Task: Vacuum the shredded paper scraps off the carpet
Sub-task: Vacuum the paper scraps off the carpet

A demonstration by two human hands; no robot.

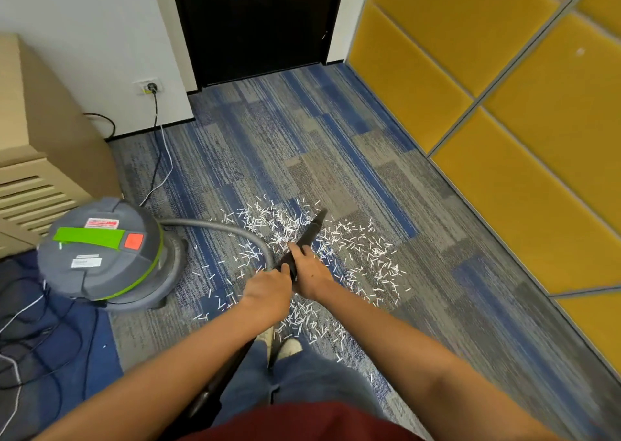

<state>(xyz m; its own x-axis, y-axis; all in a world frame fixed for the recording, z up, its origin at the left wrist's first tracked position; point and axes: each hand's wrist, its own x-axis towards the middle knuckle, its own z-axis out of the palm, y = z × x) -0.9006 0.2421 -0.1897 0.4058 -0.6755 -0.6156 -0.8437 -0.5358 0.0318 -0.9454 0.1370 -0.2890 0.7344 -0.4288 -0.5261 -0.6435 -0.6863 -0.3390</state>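
Carpet (369, 172) in blue and grey stripes ran from a dark door (255, 27) at the far end to yellow wall panels (504, 111) on the right. White paper scraps (349, 245) lay in a broad patch at mid-floor, most of them uncollected.

Hazards noted:
- The black nozzle (311, 232) was narrow. By my judgement it would clear only a thin strip per pass, and long scraps could bridge and block its mouth.
- Scraps lay right up against the person's shoes (289, 346). A step forward would likely tread them into the pile.
- The grey hose (228, 227) arced low over the left part of the patch. A sweep to the right could drag it through the scraps, or tug the vacuum canister (100, 252) standing near left.
- The power cord (156, 121) ran from the wall socket (148, 86) toward the canister, and loose cables (33, 323) lay beside it. Either could snag if the canister rolled.

Hands: the right hand (311, 272) gripped the nozzle body, fingers wrapped over it. The left hand (268, 287), just behind and touching the right, clasped the hose joint.

Position: scraps surrounded both hands on the left, right, far and near sides. The nozzle tip pointed far-right into the densest part; whether it touched the carpet could not be told
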